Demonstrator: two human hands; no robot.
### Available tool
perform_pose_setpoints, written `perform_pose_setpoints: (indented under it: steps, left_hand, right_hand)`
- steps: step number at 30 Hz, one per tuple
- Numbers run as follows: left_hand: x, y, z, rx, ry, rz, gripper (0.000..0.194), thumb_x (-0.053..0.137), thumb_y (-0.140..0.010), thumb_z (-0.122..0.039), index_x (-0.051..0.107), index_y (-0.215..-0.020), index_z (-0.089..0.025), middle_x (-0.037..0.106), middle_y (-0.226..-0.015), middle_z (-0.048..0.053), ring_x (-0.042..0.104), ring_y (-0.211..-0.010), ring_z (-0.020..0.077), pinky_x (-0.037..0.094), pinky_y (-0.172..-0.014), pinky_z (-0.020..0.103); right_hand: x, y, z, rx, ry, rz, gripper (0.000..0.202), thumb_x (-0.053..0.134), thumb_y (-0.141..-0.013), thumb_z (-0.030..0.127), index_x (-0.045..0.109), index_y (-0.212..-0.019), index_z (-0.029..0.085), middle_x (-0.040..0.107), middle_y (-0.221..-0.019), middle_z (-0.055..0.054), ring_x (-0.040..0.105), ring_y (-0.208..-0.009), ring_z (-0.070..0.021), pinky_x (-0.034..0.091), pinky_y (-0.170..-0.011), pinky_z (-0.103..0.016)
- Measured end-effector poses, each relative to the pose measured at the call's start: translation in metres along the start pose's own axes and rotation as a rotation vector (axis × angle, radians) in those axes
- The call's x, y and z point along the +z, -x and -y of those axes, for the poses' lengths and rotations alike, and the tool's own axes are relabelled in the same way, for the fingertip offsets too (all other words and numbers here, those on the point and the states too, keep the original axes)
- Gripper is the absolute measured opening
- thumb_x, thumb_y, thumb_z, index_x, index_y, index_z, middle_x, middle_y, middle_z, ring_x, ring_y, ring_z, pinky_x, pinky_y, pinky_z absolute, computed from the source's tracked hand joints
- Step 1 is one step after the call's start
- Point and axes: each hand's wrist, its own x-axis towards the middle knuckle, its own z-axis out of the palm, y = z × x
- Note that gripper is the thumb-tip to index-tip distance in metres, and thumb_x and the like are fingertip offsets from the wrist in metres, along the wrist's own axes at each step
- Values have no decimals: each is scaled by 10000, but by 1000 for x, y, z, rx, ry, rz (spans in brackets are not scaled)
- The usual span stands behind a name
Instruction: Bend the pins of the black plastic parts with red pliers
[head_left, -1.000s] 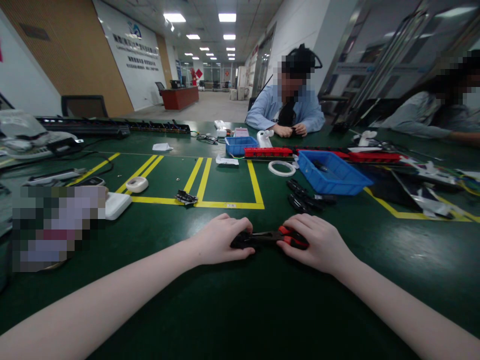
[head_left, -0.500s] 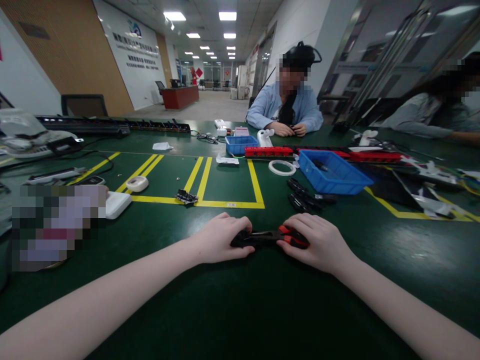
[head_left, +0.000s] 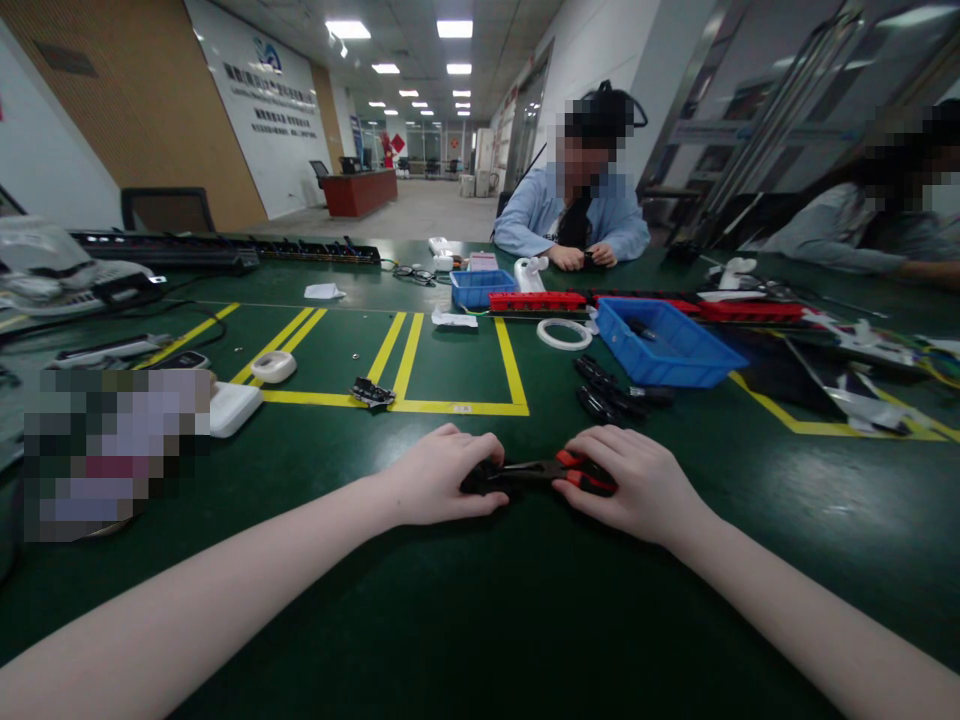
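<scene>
My right hand (head_left: pixel 630 480) is closed round the red-and-black handles of a pair of pliers (head_left: pixel 538 472), whose dark jaws point left. Between the thumb and fingers of my left hand (head_left: pixel 450 478) is a small black part (head_left: pixel 480 478), partly covered by the fingers; its exact kind is hard to make out. The plier tips meet this part, just above the green tabletop (head_left: pixel 480 600). Several similar black parts (head_left: pixel 606 388) lie in a loose heap beyond my right hand. A small black-and-silver piece (head_left: pixel 372 392) rests on the yellow tape further left.
A blue bin (head_left: pixel 667 345) with dark items stands at the right, a smaller blue bin (head_left: pixel 484 289) behind it. A white ring (head_left: pixel 564 335) and red strips (head_left: pixel 537 303) lie nearby. A white box (head_left: pixel 232 409) sits left. A person (head_left: pixel 574 210) works across the table.
Both my hands, the pliers and the black part stay almost still. Across the table, the person's hands have shifted slightly.
</scene>
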Motion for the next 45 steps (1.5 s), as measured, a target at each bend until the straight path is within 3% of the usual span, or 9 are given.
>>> perform_pose_setpoints:
  steps: [7, 12, 16, 19, 26, 31, 45]
  left_hand:
    - [-3, 0, -1, -18, 26, 33, 298, 622, -892, -430, 544, -1079, -212, 654, -937, 26, 602, -868, 207, 454, -800, 332]
    - [-1, 1, -1, -9, 22, 18, 291, 627, -889, -425, 546, -1071, -214, 656, -940, 27, 601, -854, 207, 452, -809, 341]
    - [-1, 0, -1, -13, 14, 17, 283, 625, -890, -417, 545, -1070, -213, 655, -929, 24, 600, -843, 206, 451, -801, 339]
    - [-2, -1, -2, -14, 9, 20, 288, 626, -889, -418, 547, -1072, -210, 656, -928, 26, 600, -842, 207, 453, -802, 339]
    - [-4, 0, -3, -26, 24, 31, 304, 624, -893, -426, 547, -1092, -210, 664, -952, 25, 603, -864, 211, 460, -805, 337]
    - [-4, -1, -2, -18, 20, 47, 335, 641, -881, -444, 551, -1096, -203, 670, -965, 32, 600, -885, 221, 461, -803, 339]
    - [-3, 0, 1, -52, 135, 58, 366, 722, -811, -444, 584, -1055, -209, 675, -979, 26, 588, -887, 217, 445, -753, 310]
  right_hand:
    - [-4, -3, 1, 70, -11, -90, 188, 542, -939, 328, 606, -831, 189, 671, -773, -64, 624, -692, -193, 464, -626, -333]
    - [-6, -4, -3, 62, -51, 29, 191, 573, -912, 365, 629, -924, 183, 695, -896, -95, 650, -810, -237, 510, -702, -378]
    - [-7, -3, -8, -9, -140, 174, 348, 684, -828, 431, 627, -1078, 195, 684, -1088, -115, 651, -991, -268, 540, -822, -413]
    - [-8, -2, -10, -37, -148, 200, 346, 665, -854, 420, 614, -1111, 193, 671, -1113, -122, 644, -1015, -263, 544, -848, -416]
    - [-4, 1, -7, -66, -84, 86, 231, 645, -847, 333, 615, -1010, 172, 685, -949, -105, 653, -838, -234, 553, -722, -377]
    - [-5, 3, -5, -48, -47, -7, 214, 645, -839, 322, 617, -989, 172, 688, -940, -111, 656, -834, -237, 550, -716, -374]
    - [-1, -3, 7, -50, -37, -30, 215, 622, -851, 347, 624, -959, 161, 703, -875, -114, 654, -794, -249, 536, -697, -383]
